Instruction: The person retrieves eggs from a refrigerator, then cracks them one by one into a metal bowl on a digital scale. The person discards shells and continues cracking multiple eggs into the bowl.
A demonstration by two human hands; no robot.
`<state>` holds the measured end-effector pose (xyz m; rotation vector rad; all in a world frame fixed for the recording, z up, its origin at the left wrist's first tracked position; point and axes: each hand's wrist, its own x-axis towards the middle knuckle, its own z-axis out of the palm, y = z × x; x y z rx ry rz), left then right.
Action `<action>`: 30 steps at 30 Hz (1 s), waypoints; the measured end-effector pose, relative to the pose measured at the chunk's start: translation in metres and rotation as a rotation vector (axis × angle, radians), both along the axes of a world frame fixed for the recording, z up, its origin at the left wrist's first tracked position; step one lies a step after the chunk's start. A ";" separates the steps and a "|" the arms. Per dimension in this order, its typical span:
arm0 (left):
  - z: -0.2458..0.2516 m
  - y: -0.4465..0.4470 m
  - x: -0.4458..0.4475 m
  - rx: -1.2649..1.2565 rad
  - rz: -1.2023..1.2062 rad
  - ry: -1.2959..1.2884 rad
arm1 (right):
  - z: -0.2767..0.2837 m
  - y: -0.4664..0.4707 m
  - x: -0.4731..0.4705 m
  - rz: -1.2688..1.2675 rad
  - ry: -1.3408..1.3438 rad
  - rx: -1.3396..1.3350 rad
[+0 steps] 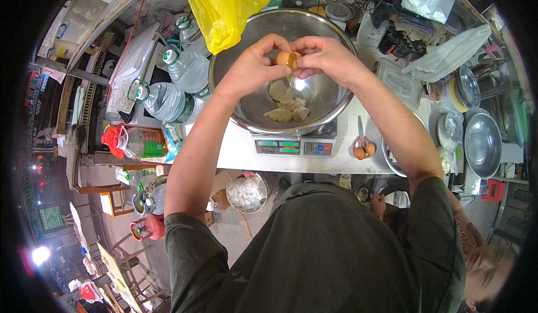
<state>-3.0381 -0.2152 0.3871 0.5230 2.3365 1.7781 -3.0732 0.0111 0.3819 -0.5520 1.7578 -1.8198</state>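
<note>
My left hand (260, 62) and my right hand (330, 58) meet above a large stainless steel mixing bowl (346, 109). Between them they hold a cracked brown egg (288, 57), fingers of both hands gripping its shell. Clear and yellowish egg liquid shows at the break and hangs down in a strand. Several pale, dough-like lumps (286, 104) lie in the bottom of the bowl. Beneath the bowl's front rim is a digital scale (294, 145) with lit displays and a keypad. Scissors (360, 128) and two brown eggs (364, 150) lie together to the right.
A yellow plastic bag (222, 10) hangs over the bowl's back left rim. Large water bottles (172, 102) and an oil jug (143, 142) stand left. At right are a plastic container (397, 83), a towel (449, 56) and a metal basin (482, 144). Another person (489, 266) is close behind my right arm.
</note>
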 end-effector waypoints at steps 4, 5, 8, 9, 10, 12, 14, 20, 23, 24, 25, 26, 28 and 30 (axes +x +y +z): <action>0.004 -0.007 -0.006 0.044 -0.064 -0.013 | 0.000 0.005 -0.012 0.077 -0.009 -0.018; 0.006 -0.007 -0.008 0.040 -0.069 -0.004 | 0.001 0.006 -0.015 0.076 0.019 0.002; 0.012 -0.011 -0.010 0.041 -0.087 0.014 | 0.014 0.006 -0.020 0.096 0.107 0.065; 0.015 -0.012 -0.011 0.047 -0.093 0.014 | 0.020 0.007 -0.023 0.116 0.142 0.085; 0.019 -0.013 -0.011 0.053 -0.100 0.014 | 0.024 0.007 -0.025 0.136 0.177 0.106; 0.030 -0.012 -0.010 0.059 -0.113 -0.024 | 0.030 0.006 -0.028 0.135 0.358 0.165; 0.036 -0.013 -0.013 0.058 -0.133 -0.052 | 0.040 0.006 -0.030 0.122 0.498 0.264; 0.050 -0.017 -0.012 0.011 -0.180 0.003 | 0.070 0.006 -0.024 0.122 0.854 0.469; 0.056 -0.011 -0.010 -0.132 -0.163 0.216 | 0.070 0.007 -0.025 0.113 1.065 0.501; 0.061 -0.008 -0.008 -0.214 -0.149 0.311 | 0.069 0.009 -0.025 0.098 1.141 0.501; 0.064 -0.005 -0.005 -0.296 -0.135 0.407 | 0.068 0.010 -0.025 0.083 1.216 0.500; 0.067 -0.002 -0.003 -0.335 -0.129 0.469 | 0.068 0.011 -0.022 0.067 1.246 0.512; 0.073 0.001 0.003 -0.418 -0.113 0.595 | 0.070 0.012 -0.015 0.035 1.309 0.529; 0.077 0.002 0.005 -0.446 -0.119 0.609 | 0.071 0.013 -0.012 0.039 1.299 0.530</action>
